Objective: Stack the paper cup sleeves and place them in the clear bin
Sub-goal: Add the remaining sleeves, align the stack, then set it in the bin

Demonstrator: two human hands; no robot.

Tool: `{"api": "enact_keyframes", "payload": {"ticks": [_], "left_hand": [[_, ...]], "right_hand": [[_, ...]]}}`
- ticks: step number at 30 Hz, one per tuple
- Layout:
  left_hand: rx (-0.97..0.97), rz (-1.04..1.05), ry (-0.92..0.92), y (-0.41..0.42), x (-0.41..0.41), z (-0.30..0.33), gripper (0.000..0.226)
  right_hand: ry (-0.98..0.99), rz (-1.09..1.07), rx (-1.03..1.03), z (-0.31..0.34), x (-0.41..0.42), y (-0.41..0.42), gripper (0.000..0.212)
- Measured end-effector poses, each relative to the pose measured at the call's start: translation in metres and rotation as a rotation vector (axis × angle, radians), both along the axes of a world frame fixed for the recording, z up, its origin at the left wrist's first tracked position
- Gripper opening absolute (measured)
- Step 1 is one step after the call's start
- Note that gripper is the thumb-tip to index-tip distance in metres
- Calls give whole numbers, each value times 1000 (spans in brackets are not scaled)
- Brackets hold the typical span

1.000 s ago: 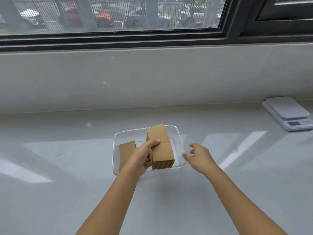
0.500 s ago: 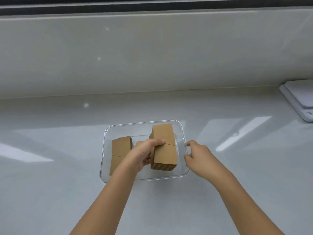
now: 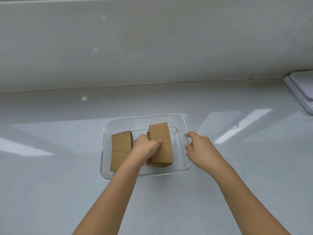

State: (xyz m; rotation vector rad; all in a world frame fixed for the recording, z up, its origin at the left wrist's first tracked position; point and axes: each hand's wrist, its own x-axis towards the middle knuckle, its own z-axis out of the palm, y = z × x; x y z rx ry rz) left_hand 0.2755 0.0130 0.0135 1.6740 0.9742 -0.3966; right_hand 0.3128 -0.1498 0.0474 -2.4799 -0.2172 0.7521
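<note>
Two stacks of sleeves sit in the clear bin (image 3: 171,116) at frame centre: the left stack (image 3: 120,150) lies flat, while the left hand (image 3: 147,146) is closed around the right stack (image 3: 160,143), seemingly setting it down. The right hand (image 3: 198,146), fingers curled, steadies the bin's right rim. Next comes letting go; open room remains toward the right wall.

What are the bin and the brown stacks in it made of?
The clear rectangular bin looks like glossy rigid plastic: the counter shows through its walls, though glass can't be excluded. The taller stack of brown cup sleeves held by the left hand looks like matte corrugated cardboard, with fluted layered edges at its near end.
</note>
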Motion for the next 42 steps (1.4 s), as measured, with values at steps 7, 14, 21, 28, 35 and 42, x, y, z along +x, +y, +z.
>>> {"api": "enact_keyframes", "payload": {"ticks": [7, 14, 21, 28, 35, 42], "left_hand": [[9, -47, 20, 0, -2, 8, 42], [-46, -95, 21, -13, 1, 14, 52], [-61, -159, 22, -42, 11, 15, 50], [-271, -53, 18, -48, 12, 15, 39], [-291, 118, 84, -19, 0, 18, 34], [-319, -43, 134, -29, -6, 17, 29]], "right_hand": [[-16, -18, -1, 1, -1, 3, 28], [-10, -41, 24, 0, -1, 3, 28], [-72, -9, -20, -1, -2, 5, 31], [-81, 7, -38, 1, -3, 5, 31], [-35, -2, 28, 0, -2, 0, 29], [-55, 14, 17, -1, -2, 3, 28]]}}
